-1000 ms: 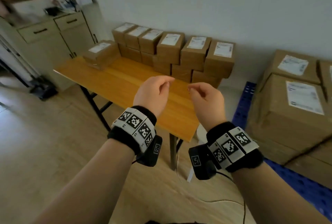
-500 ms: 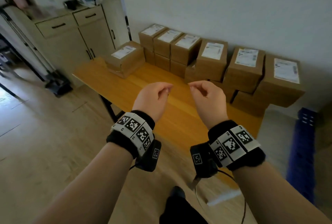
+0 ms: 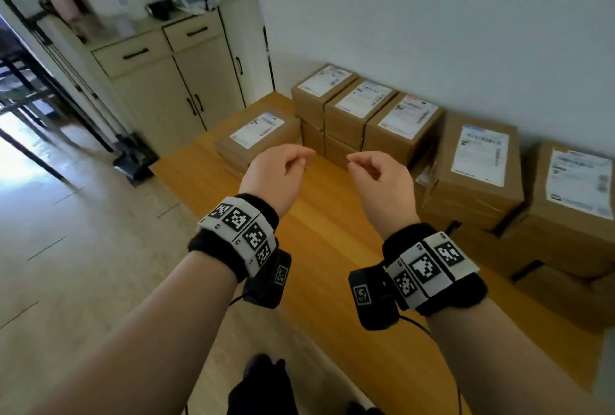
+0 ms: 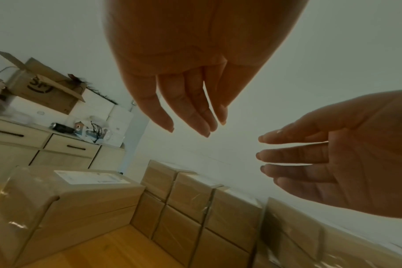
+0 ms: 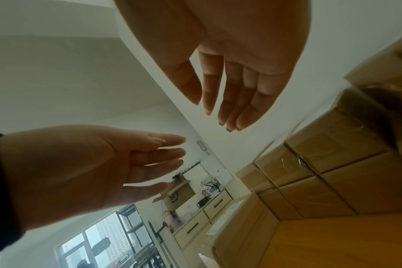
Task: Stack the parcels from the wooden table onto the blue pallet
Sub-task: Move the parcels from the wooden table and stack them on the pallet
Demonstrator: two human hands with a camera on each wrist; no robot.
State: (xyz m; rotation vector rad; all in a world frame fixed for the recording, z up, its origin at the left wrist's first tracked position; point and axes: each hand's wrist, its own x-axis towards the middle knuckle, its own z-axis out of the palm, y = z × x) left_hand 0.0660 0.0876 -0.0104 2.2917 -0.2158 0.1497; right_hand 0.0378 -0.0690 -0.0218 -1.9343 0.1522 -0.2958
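Now both hands are hovering above the table, holding nothing: the left hand is hanging with its fingers loosely relaxed, and the right hand is doing the same just beside it, fingertips pointing toward each other with a small gap between. From the left wrist view the left fingers are reaching forward nearly straight, and the right wrist view is showing the right fingers likewise loose. Wristbands with black-and-white markers are wrapping both wrists.

Just beyond the fingertips, parcels are sitting in a two-high stack along the wall; one flat parcel is lying ahead of the left hand, touching that stack. Off to the right of the right hand, bigger parcels are standing piled, the farthest one reaching the picture's edge. The pallet is lying outside every view.

Farther off, past the left hand, a cabinet is standing against the wall with clutter on top
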